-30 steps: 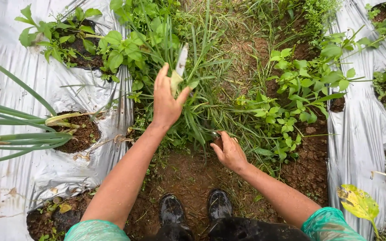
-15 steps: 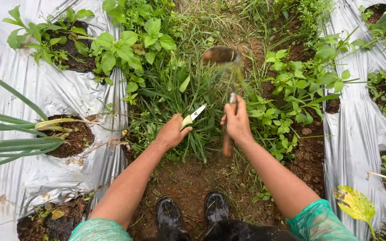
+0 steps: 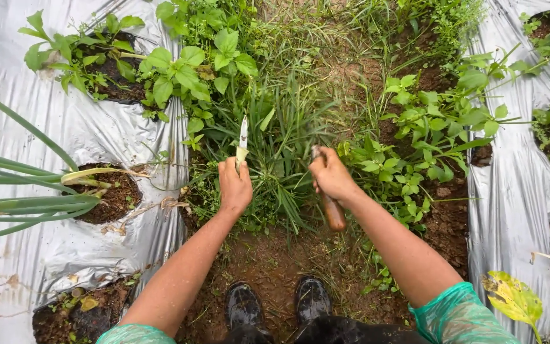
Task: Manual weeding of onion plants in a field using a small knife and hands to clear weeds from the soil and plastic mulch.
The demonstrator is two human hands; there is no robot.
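Observation:
My left hand (image 3: 235,185) is closed around a pale, narrow leaf strip (image 3: 243,135) that sticks straight up from the fist. It hovers over the left side of a thick grass clump (image 3: 281,159) growing in the soil path. My right hand (image 3: 329,175) grips the brown wooden handle (image 3: 334,215) of a hand tool. The handle's end points back toward me, and the tool's head is hidden in the grass. The two hands are about a hand's width apart over the clump.
Silver plastic sheeting (image 3: 52,248) covers the bed on the left and another sheet (image 3: 517,191) lies on the right, each with soil holes holding plants. Long green leaves (image 3: 27,204) reach in from the left. Leafy weeds (image 3: 428,134) line the path. My black boots (image 3: 244,307) stand below.
My right hand lifted the tool and has swung it down into the grass. My left hand drew back from the grass and closed on the pale leaf strip.

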